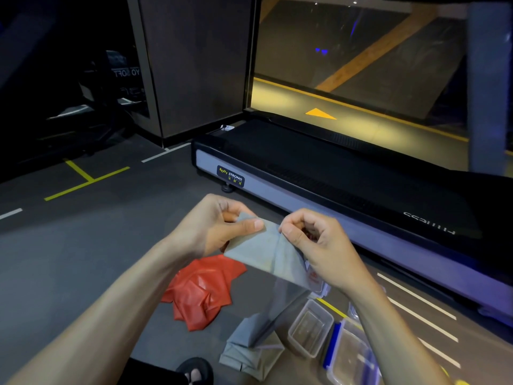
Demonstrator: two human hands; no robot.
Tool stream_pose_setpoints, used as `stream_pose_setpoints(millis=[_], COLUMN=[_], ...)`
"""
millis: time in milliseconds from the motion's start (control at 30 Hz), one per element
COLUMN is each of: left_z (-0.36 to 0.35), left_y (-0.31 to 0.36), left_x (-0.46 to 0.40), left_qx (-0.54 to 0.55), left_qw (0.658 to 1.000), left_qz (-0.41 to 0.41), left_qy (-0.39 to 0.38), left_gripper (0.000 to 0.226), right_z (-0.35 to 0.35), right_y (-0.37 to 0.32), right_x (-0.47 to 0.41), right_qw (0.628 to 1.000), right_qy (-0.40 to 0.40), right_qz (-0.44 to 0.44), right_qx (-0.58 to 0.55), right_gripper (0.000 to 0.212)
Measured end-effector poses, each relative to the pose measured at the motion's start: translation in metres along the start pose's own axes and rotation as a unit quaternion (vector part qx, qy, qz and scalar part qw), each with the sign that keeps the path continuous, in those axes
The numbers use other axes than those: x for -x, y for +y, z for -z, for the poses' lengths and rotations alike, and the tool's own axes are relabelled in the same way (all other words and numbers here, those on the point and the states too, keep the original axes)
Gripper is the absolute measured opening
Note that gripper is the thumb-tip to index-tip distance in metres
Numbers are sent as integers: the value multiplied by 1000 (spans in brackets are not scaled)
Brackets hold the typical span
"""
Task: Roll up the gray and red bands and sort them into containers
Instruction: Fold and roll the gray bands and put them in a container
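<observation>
A gray band [270,254] is held up above the floor, its top end stretched between both hands. My left hand [213,226] pinches its left corner with thumb on top. My right hand [313,240] pinches the right edge with curled fingers. The band hangs down and its lower end lies folded in a heap on the floor [252,354]. A crumpled red band [202,290] lies on the floor below my left hand. A clear open container [311,329] stands to the right of the gray heap. A second clear container [316,282] is partly hidden behind the band.
A treadmill [333,184] runs along the far right side. A clear lid with blue clips [347,357] lies at the lower right. My sandalled foot [195,370] shows at the bottom. Yellow and white lines mark the dark floor.
</observation>
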State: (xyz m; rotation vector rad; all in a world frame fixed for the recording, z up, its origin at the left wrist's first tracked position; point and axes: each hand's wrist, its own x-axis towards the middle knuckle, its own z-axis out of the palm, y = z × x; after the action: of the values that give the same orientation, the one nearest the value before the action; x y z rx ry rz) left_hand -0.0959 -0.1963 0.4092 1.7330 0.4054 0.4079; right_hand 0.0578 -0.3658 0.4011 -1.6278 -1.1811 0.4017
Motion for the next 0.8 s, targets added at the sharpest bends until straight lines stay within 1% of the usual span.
stream_pose_setpoints(millis=[133,200,267,367,433,500,600,667,800], left_z=[-1,-1,0,1,1,3,3,2,-4], left_y=[-1,0,3,1,-1,-2,2,1,3], left_x=[-1,-1,1,1,2,1,2,2,3], left_qx=[4,11,9,-36,-46,-42,-37,-47,-31], left_qw=[1000,1000,1000,997,995,995,996,996,999], left_qz=[-5,-12,-23,-39,-39,-38,-29,-29,-21], left_qy=[-3,-1,-18,-58,-85,-86,-73,-75,-37], left_gripper=[16,15,16,20,27,28,16,15,14], right_z=[0,1,1,-4,-10,-13,-12,-10,-10], right_y=[1,2,4,1,-1,0,0,-1,-3], right_x=[1,1,1,2,2,2,2,2,2], right_qw=[1000,1000,998,987,981,983,989,991,996], right_qy=[-6,-21,-39,-78,-106,-109,-113,-114,-88], right_qz=[2,2,7,20,17,7,8,8,19], right_qx=[0,-8,-43,-138,-160,-146,-90,-66,-26], right_gripper=[11,11,13,12,10,9,9,9,10])
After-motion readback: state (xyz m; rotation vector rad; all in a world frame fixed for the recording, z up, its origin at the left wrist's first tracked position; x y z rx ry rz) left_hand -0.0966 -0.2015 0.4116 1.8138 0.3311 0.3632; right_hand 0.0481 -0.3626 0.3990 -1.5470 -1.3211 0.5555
